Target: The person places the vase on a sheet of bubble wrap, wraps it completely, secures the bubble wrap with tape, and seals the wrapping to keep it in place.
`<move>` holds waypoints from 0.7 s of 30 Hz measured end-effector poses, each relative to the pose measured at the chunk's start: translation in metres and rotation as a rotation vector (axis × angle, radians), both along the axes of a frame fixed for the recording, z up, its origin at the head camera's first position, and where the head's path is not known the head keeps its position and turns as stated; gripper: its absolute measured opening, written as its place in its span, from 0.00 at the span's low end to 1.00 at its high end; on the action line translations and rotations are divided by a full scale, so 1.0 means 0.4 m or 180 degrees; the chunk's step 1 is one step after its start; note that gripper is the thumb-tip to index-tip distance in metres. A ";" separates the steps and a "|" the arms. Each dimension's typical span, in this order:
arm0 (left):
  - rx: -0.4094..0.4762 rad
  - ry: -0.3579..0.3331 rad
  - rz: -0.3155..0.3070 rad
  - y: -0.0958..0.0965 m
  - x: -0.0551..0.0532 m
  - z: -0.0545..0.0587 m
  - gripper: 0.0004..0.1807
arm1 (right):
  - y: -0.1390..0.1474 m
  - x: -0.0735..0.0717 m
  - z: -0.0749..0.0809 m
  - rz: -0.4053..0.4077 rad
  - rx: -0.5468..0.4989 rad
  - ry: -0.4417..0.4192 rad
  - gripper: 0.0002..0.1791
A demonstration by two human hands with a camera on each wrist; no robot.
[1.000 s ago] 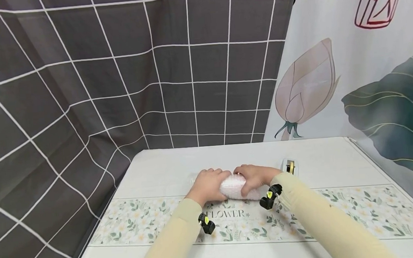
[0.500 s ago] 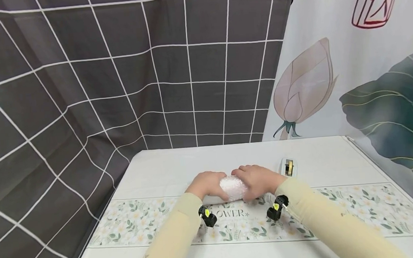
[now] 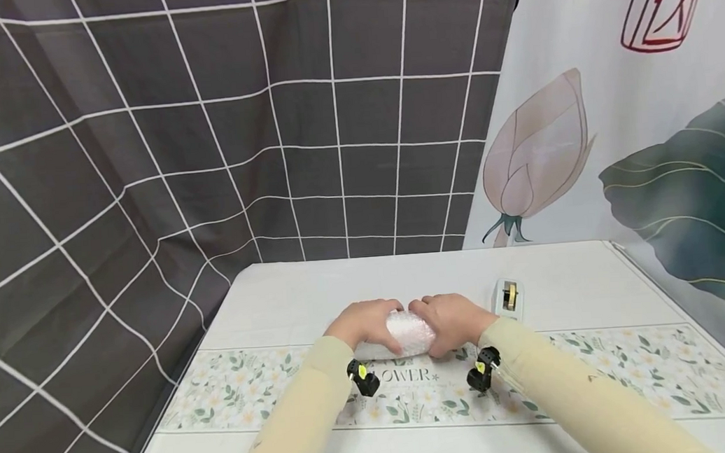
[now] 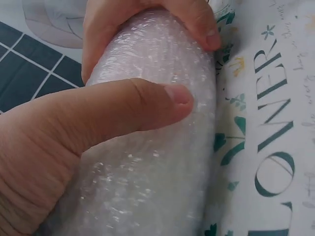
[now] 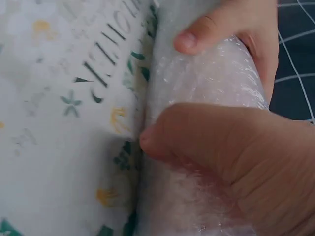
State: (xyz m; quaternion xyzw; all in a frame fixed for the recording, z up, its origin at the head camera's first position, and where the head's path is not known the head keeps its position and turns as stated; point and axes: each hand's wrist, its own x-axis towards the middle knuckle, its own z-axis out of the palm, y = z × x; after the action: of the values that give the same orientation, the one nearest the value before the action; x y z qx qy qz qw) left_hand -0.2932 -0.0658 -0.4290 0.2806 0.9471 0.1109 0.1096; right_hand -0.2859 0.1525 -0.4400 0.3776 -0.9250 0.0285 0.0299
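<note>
A bundle rolled in clear bubble wrap [image 3: 410, 332] lies crosswise on the table; what is inside is hidden. My left hand [image 3: 369, 324] grips its left part, fingers over the far side and thumb across the top. At the other end, my right hand [image 3: 454, 320] holds the wrap with fingers reaching over the back and thumb low on the near side. In the left wrist view, the bubble wrap [image 4: 142, 167] runs past the left thumb up to the right hand. The right wrist view shows the right thumb [image 5: 162, 135] pressed against the roll near the tablecloth.
A tape dispenser [image 3: 509, 297] with a yellowish roll stands behind the right forearm. A white cloth with a flower-printed band [image 3: 254, 388] covers the table. Behind it hang a dark grid curtain [image 3: 304, 118] and a white curtain with a lotus print [image 3: 534, 151].
My right hand has shifted slightly right and wrapped round the right end of the bundle, its thumb moving down the near side. The left hand stays nearly in place, still holding on.
</note>
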 end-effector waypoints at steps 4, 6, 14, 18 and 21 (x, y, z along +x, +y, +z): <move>-0.0195 0.0599 -0.0192 -0.009 0.013 -0.010 0.51 | -0.005 -0.020 -0.001 -0.0063 -0.0043 -0.0326 0.35; -0.0295 0.0851 -0.0276 -0.014 0.019 -0.020 0.53 | -0.006 -0.029 0.004 -0.0115 -0.0050 -0.0563 0.34; -0.0587 0.1387 -0.0313 -0.006 0.030 -0.052 0.54 | -0.006 -0.055 0.017 -0.0394 -0.0258 -0.1539 0.36; -0.0630 0.1527 -0.0246 0.000 0.034 -0.064 0.53 | -0.006 -0.068 0.015 -0.0526 -0.0358 -0.1874 0.37; -0.0629 0.1616 -0.0193 0.001 0.038 -0.069 0.49 | -0.007 -0.074 0.011 -0.0595 -0.0399 -0.2006 0.38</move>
State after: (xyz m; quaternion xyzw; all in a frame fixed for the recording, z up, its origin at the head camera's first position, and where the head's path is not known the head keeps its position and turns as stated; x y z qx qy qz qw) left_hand -0.2781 -0.0652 -0.4565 0.3156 0.9416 -0.0593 -0.1012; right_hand -0.3155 0.1497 -0.4357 0.2612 -0.9159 0.1978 -0.2320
